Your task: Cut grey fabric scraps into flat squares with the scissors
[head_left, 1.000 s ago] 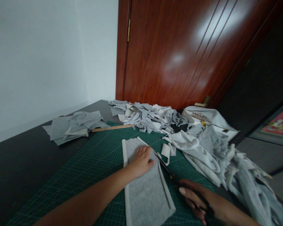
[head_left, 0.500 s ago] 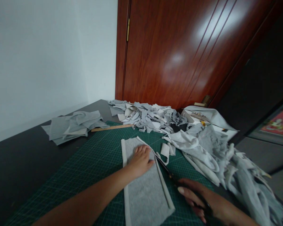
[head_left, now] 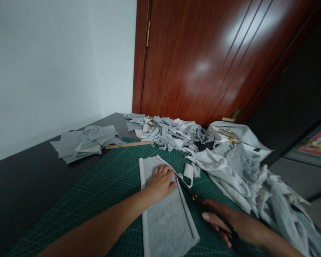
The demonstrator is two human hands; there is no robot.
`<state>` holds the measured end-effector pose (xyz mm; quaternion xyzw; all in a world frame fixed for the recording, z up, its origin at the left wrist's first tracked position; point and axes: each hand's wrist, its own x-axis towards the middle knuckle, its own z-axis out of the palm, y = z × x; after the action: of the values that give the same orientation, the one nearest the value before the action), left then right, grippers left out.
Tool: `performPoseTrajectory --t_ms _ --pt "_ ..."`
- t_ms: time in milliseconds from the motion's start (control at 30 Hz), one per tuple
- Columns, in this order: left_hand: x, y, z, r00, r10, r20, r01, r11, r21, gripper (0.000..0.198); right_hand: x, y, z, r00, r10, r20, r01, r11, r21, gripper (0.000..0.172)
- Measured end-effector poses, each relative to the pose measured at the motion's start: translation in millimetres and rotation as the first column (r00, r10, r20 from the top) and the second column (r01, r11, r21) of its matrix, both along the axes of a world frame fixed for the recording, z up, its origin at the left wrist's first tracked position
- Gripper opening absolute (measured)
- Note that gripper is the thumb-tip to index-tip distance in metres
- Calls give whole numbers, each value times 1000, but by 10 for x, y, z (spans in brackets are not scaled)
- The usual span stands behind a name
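Note:
A long grey fabric piece [head_left: 168, 221] with rolled edges lies on the green cutting mat [head_left: 107, 182]. Pressed flat on its upper part is my left hand [head_left: 162, 182], fingers spread a little, holding nothing between them. My right hand [head_left: 220, 219] grips the handles of black scissors [head_left: 188, 189]. The blades point up and left and meet the fabric's right edge, close to my left fingertips. Just right of the blades, a narrow strip curls beside small pale scraps [head_left: 188, 170].
Grey fabric pieces [head_left: 82, 142] are stacked at the left, near a wooden ruler [head_left: 130, 145]. A heap of scraps [head_left: 171, 132] lies at the back. Crumpled cloth [head_left: 230, 171] and an open white box [head_left: 256, 150] are at the right. A reddish door [head_left: 192, 71] stands behind.
The scissor blades look closer together than before. My left hand stays on the fabric. The whole view has shifted slightly.

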<state>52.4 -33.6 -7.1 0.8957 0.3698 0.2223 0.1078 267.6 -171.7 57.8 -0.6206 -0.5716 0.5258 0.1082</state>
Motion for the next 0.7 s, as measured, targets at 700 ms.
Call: performPoseTrajectory --t_ms 700 --pt "23 4 -4 998 55 -33 -56 998 -26 43 12 153 -27 997 -3 -76 5 1000 30 55"
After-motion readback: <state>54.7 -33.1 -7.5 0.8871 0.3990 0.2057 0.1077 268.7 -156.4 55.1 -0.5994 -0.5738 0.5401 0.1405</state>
